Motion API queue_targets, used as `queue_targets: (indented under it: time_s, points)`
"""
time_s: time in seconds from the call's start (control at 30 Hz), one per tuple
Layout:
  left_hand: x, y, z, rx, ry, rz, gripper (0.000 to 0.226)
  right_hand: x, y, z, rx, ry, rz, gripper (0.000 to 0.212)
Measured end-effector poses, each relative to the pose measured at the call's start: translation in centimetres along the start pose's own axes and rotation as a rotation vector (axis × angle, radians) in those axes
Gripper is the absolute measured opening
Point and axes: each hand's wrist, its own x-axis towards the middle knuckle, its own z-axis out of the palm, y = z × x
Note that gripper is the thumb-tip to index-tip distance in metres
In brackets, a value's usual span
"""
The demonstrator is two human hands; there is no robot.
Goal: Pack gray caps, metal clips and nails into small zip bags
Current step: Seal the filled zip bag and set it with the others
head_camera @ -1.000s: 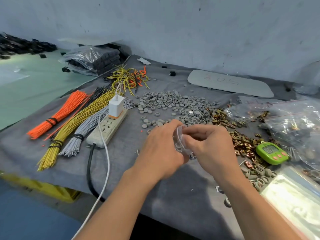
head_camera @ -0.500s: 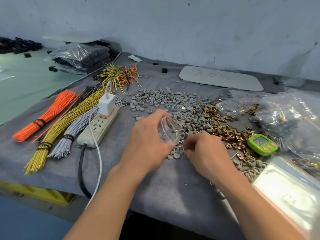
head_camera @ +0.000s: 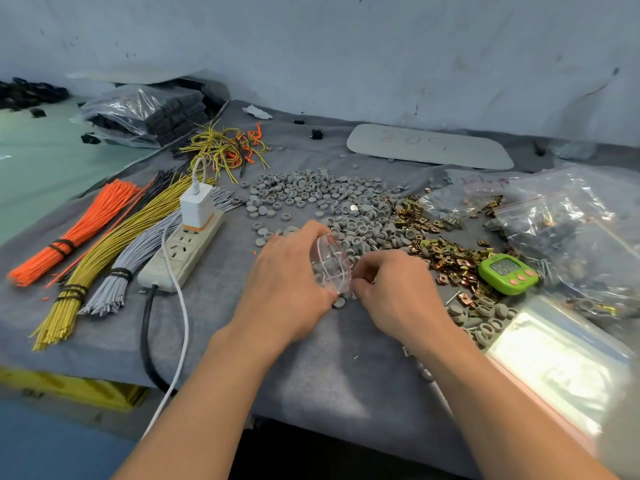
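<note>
At the bag (head_camera: 330,263) again: right hand (head_camera: 394,292)

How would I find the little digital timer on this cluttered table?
Start at the gray cloth-covered table and look right of the person's right hand. Past the heap of brass-colored metal clips sits the timer. It is the only bright green thing there, with a small screen and pink buttons.

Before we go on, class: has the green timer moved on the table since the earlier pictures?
No. The green timer sits in the same spot, right beside the metal clips; only the camera has shifted.
</note>
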Motion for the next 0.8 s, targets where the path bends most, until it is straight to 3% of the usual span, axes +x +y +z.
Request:
queue_targets:
  time_s: [0.17,0.27,0.43,0.6,0.7,0.8]
  points:
    - [0.0,0.4,0.5,0.059,-0.022,0.010,0.053,-0.4,-0.2,-0.9,0.373,0.184,-0.064,0.012]
    - [-0.3,1.0,1.0,0.000,-0.072,0.020,0.044,-1.0,-1.0,-1.0,0.530,0.063,-0.110,0.018]
    - [-0.3,1.5,1.2,-0.067,-0.048,0.046,0.041,-0.8,-1.4,-0.8,0.550,-0.058,-0.145,0.018]
    - [0.1,1.7,1.0,-0.097,-0.023,-0.030,0.045,-0.6,-1.1,-1.2,0.829,0.165,0.007,0.027]
    - [0.1,1.4,0.8,-0.101,0.007,-0.085,0.043,-0.1,-0.2,-1.5,0.731,0.277,0.137,0.025]
    - [0.1,1.1,0.6,-0.120,0.055,-0.094,0.038,-0.6,0.0,-1.1,0.297,0.253,0.042,0.018]
